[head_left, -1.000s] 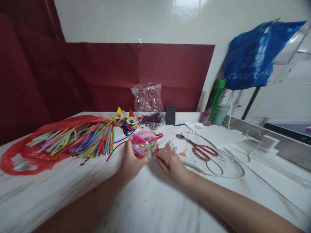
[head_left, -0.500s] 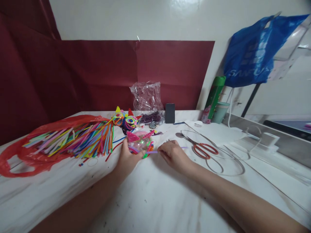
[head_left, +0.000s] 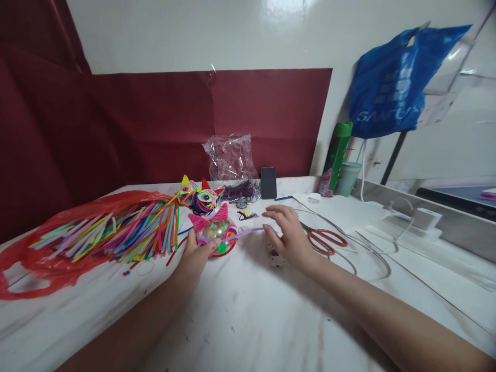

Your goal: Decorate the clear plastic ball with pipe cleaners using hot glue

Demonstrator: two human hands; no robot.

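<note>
My left hand (head_left: 199,253) grips a clear round ball (head_left: 216,231) trimmed with pipe cleaners: pink pointed ears on top, coloured loops and a green spot low on its side. From it a purple pipe cleaner (head_left: 248,231) sticks out to the right. Its far end reaches the thumb of my right hand (head_left: 289,235), whose fingers are spread apart; whether the thumb touches it I cannot tell. Beneath that hand lies a small whitish thing with dark red marks (head_left: 276,257), partly covered. Orange-handled scissors (head_left: 327,241) lie just right of the hand, their blades mostly hidden.
At left, a red plastic bag (head_left: 50,274) holds many coloured pipe cleaners (head_left: 127,232). Two finished-looking decorated balls (head_left: 205,199) sit behind the held one. A clear bag (head_left: 232,160), a dark phone-like slab (head_left: 268,183), a looped cable (head_left: 382,258) and a white adapter (head_left: 425,218) are farther back and right.
My right hand has opened from a pinch on the purple pipe cleaner and risen slightly. The ball has tilted and shifted a little left in my left hand. The view has shifted slightly.
</note>
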